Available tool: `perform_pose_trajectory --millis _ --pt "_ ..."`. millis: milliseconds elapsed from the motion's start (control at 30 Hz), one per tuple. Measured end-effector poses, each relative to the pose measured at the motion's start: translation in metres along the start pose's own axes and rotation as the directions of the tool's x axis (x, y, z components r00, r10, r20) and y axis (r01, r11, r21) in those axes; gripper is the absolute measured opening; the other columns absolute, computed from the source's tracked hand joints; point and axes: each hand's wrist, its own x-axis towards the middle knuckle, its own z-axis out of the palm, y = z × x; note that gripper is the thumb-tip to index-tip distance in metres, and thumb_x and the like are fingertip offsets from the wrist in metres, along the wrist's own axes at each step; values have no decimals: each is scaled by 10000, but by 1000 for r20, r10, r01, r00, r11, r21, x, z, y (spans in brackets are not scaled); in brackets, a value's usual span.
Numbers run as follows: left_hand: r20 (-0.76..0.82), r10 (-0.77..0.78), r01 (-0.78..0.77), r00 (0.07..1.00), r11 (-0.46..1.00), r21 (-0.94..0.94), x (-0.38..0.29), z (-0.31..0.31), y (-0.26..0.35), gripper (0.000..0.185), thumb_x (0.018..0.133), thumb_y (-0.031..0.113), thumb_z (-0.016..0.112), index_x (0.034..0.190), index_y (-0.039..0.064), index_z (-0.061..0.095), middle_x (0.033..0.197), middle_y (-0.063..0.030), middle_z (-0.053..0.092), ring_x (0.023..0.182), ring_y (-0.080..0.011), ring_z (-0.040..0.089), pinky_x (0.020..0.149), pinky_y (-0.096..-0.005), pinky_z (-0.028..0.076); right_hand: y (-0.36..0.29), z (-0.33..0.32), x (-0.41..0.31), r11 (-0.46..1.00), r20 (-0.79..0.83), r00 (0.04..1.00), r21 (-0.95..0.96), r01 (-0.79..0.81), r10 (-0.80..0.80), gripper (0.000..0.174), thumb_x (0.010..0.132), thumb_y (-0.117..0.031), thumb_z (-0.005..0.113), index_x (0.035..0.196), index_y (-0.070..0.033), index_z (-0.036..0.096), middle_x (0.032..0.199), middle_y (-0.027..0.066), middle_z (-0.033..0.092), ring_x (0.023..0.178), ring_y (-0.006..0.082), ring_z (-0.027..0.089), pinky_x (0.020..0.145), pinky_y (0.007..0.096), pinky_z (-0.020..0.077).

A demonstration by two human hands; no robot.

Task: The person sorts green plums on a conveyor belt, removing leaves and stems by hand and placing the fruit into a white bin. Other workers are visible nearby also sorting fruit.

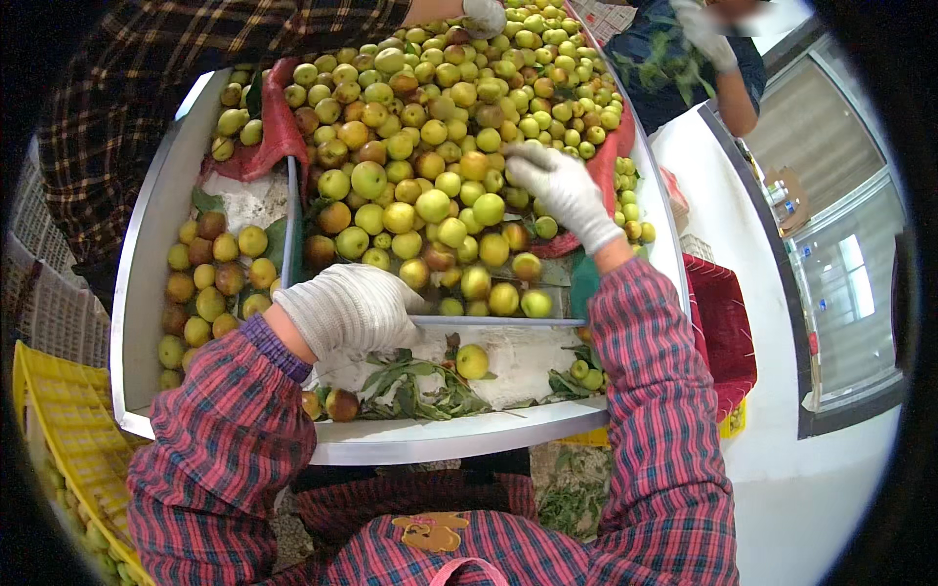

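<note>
A heap of small round fruits (432, 205), green to reddish-brown and jujube-like, fills the middle bay of a white sorting table. My left hand (352, 308), in a white knit glove, hangs over the bay's front left corner by the grey divider (498, 321). Its fingers point down and are hidden, so I cannot tell whether it holds a fruit. Over the right side of the heap reaches my gloved right hand (560, 187), fingers stretched leftward and apart, with no fruit visible in it. In the front trough lie a single yellow-green fruit (472, 361) and loose leaves (418, 388).
Browner fruits (212, 293) lie in the left trough. Red cloth (282, 132) drapes the bay's edges. A co-worker's gloved hand (484, 16) touches the far heap; another person's glove (703, 36) is near leaves. A yellow crate (73, 425) stands left, a red basket (722, 329) right.
</note>
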Motion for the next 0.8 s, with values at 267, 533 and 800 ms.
perform_pose_trajectory --millis 267,533,800 --pt "-18 46 -45 999 999 18 -1 1 1 575 778 397 623 1249 67 619 1106 -196 659 1035 -352 631 902 -429 494 -5 29 124 994 -65 995 -83 74 -79 800 845 -595 562 1467 -122 392 1466 221 420 1377 336 383 1135 385 301" --pt "-49 53 -51 997 998 25 -1 3 0 554 783 389 626 1237 71 626 1095 -186 666 1011 -340 642 881 -424 502 -4 30 73 973 151 976 -149 178 -155 771 837 -574 597 1453 -147 415 1334 217 559 1221 357 541 1052 386 403" --pt "-45 39 -39 998 999 -9 -3 0 4 525 749 360 628 1210 111 652 994 -184 698 939 -342 668 843 -428 518 -10 26 -28 937 275 948 -261 233 -160 707 862 -509 610 1396 -66 478 1291 162 587 1244 299 531 1065 360 395"
